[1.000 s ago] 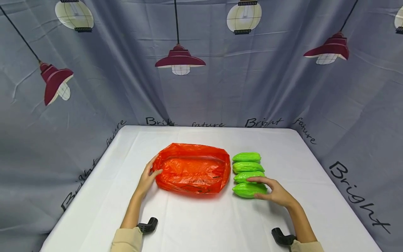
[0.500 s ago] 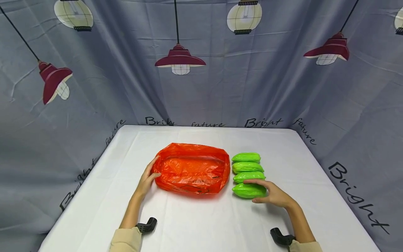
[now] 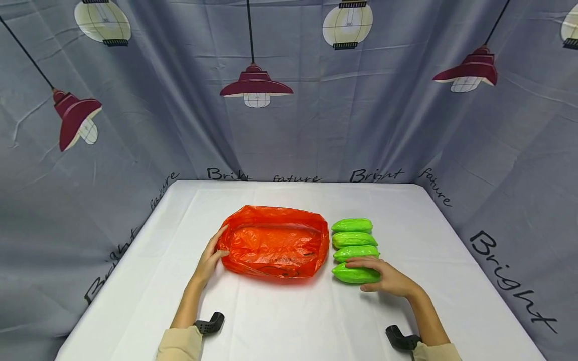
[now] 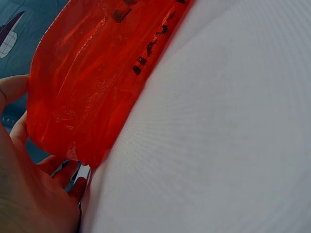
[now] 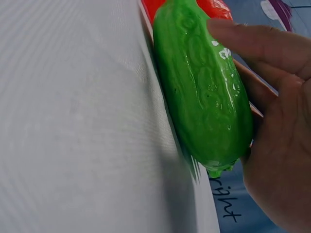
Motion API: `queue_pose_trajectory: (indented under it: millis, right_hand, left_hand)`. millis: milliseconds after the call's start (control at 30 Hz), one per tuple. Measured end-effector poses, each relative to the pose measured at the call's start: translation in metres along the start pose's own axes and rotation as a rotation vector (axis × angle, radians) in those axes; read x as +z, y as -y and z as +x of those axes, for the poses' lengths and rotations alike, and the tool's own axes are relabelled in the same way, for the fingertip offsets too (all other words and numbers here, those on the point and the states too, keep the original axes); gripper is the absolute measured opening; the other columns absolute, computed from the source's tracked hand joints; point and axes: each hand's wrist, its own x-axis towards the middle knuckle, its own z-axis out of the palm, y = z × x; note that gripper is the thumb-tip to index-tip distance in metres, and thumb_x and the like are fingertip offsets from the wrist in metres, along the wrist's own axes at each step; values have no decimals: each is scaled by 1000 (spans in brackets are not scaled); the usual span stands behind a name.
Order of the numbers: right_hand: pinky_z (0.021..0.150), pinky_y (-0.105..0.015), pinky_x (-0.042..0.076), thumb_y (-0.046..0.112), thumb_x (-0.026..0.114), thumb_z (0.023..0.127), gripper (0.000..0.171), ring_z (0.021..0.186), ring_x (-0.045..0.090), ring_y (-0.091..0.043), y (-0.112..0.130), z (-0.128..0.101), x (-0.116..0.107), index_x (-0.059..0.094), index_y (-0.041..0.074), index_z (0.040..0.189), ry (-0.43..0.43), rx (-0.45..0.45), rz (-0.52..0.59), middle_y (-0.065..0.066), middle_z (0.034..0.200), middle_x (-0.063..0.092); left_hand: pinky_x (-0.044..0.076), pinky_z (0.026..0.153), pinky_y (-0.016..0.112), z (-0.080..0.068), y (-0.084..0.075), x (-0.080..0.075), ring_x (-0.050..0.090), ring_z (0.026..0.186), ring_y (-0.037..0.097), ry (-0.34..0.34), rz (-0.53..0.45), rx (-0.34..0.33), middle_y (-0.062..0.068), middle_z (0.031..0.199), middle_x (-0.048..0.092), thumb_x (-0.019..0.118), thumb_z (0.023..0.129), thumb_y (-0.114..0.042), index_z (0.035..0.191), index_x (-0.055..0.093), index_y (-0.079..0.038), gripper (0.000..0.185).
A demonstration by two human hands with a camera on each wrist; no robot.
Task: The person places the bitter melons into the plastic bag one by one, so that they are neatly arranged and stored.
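Note:
A red translucent plastic bag lies on the white table with its wide mouth spread. My left hand rests against its left end, thumb and relaxed fingers spread along the edge. In the left wrist view, that thumb meets the bag's side. To the right, several glossy green bitter melons lie in a column. Around the nearest bitter melon, my right hand curls its fingers over the far side, with the thumb at the near side. The right wrist view shows this ridged bitter melon close up.
The white table has a straight back edge in front of a grey-blue curtain printed with lamps and lettering. A black wrist-worn device sticks out from the left wrist, and another black device from the right.
My right hand has slid slightly left, bringing its fingers further over the nearest bitter melon. My left thumb has drawn back a little over the bag's edge. The bag and melons stay in place.

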Motion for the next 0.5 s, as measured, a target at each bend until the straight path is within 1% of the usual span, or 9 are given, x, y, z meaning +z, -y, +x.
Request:
queue_pose_trajectory:
  millis: [33,100,300,367,500]
  right_hand:
    - [98,-52,28,0,72,73,55,123,39,-32,-1,0,0,56,6,126,2,1,3,-14,133,49]
    - [99,-49,28,-2,71,73,55,124,38,-31,-3,0,0,56,6,126,4,0,10,-14,133,49]
    - [101,-30,25,-13,66,69,60,125,38,-31,-6,0,1,56,5,126,-6,-27,15,-14,133,49]
    - [100,-26,25,-16,65,67,62,124,38,-32,-6,1,1,56,4,125,-12,-41,9,-15,133,49]
    - [99,-21,24,-18,64,65,64,124,38,-33,-5,0,1,56,3,125,-19,-61,-9,-16,132,49]
  left_hand:
    - [9,107,52,0,0,0,16,135,34,-1,2,0,19,148,24,49,83,7,142,30,1,63]
    - [10,107,52,0,0,0,16,135,33,-3,4,-1,18,148,24,50,82,6,142,30,0,63]
    - [9,107,54,-1,0,0,17,135,35,0,8,12,19,147,25,49,83,7,142,31,1,62]
    - [9,107,54,-1,0,0,17,135,35,-1,9,15,19,147,25,49,83,7,141,31,2,61]
    - [10,107,53,-1,1,0,17,135,34,-5,10,15,18,147,26,50,84,6,141,31,2,61]
